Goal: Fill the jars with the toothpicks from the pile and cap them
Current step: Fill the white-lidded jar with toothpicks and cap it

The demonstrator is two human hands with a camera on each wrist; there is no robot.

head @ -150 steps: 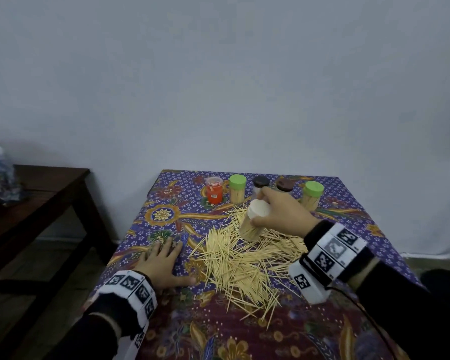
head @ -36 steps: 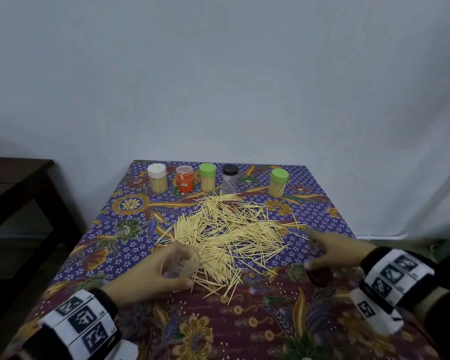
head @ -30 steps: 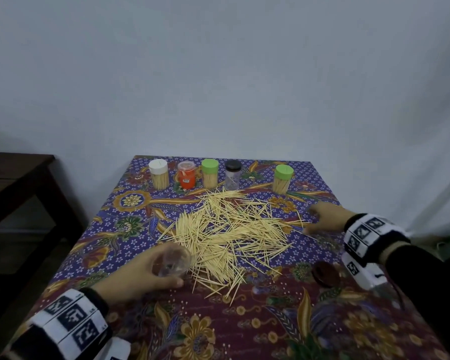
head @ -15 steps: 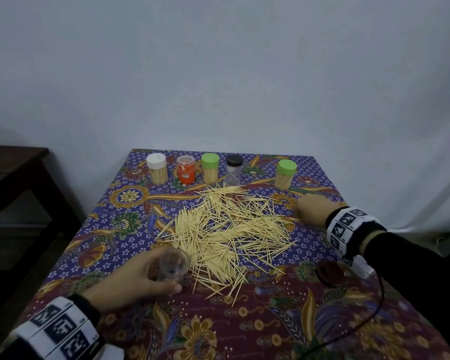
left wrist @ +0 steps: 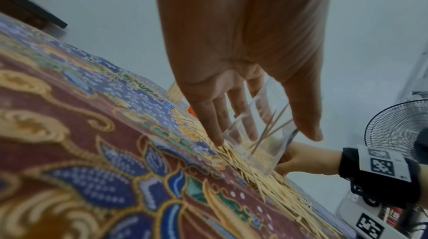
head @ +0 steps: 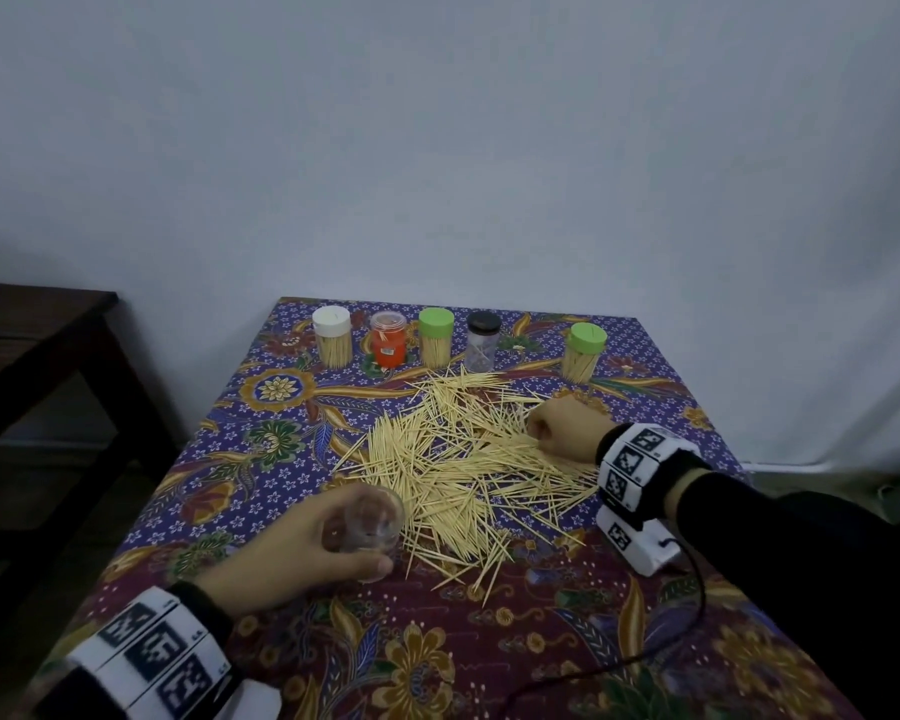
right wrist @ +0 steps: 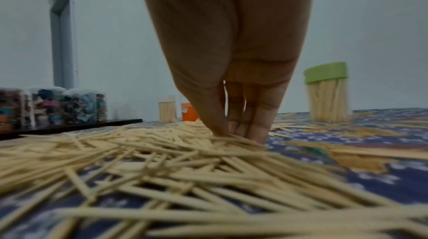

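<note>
Two hands are at work, one on each flank of the pile of toothpicks (head: 458,459). Nearest, the left hand (head: 302,548) wraps fingers and thumb round a clear open jar (head: 367,522), uncapped and tilted, its mouth tipped toward the near-left edge of the pile; the left wrist view shows only a few sticks inside it and its base touching the loose sticks. Across the heap lies the right hand (head: 562,433), fingers bunched down into the far-right part of the pile, pinching a small sheaf whose long axis runs roughly sideways, pointing back toward the jar. The coming move hinges on that — the gathered sticks lie to the right of and beyond the jar's mouth, so I judge the right hand must carry them leftward and nearer, then turn them end-on to drop in. How many sticks are truly held I cannot tell, since the fingertips (right wrist: 243,131) are buried among them. Further back, five capped jars stand in a row near the wall: white-lidded jar (head: 332,337), orange jar (head: 388,340), green-lidded jar (head: 436,337), black-lidded jar (head: 481,343), and, set apart to the right, a second green jar (head: 583,353). The lid for the open jar is not visible; the right forearm may be covering it
</note>
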